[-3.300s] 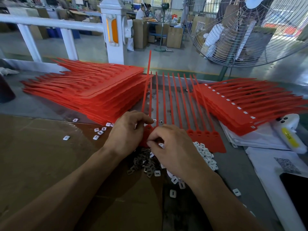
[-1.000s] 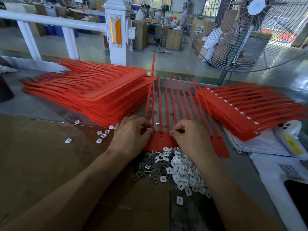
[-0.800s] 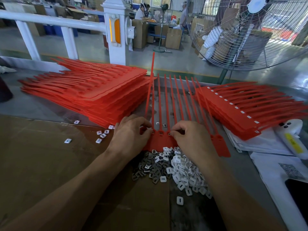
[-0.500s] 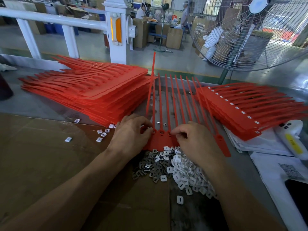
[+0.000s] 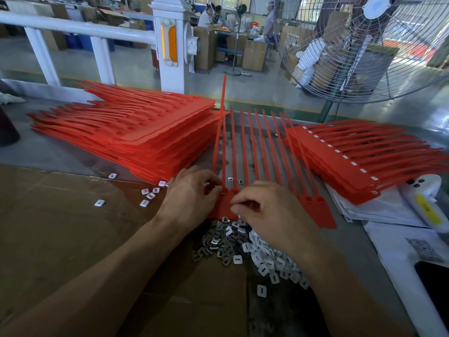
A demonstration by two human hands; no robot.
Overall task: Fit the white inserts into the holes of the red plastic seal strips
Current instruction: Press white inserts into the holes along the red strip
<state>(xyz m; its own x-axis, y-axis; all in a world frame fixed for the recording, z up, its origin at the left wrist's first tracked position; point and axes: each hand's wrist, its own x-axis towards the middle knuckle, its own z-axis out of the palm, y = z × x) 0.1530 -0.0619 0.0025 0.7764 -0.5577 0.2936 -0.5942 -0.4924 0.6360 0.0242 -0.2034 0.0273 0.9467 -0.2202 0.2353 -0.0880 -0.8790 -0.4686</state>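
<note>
Near middle of bench: red seal strip sheet (image 5: 255, 166) lies flat, tails pointing far. Left hand (image 5: 192, 193) pinches sheet's near-left tab edge, steadying. Right hand (image 5: 269, 210) has fingers curled over tab row; whether insert is held, cannot tell. White inserts (image 5: 267, 261) heaped just near tabs. Judgement: strips light, floppy, thin plastic; hold at stiffer tab end. Inserts tiny, light, slippery; fingertip pinch by edges.

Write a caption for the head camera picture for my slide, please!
Two hands, left hand and right hand, work on a red seal strip above a pile of white inserts.
</note>
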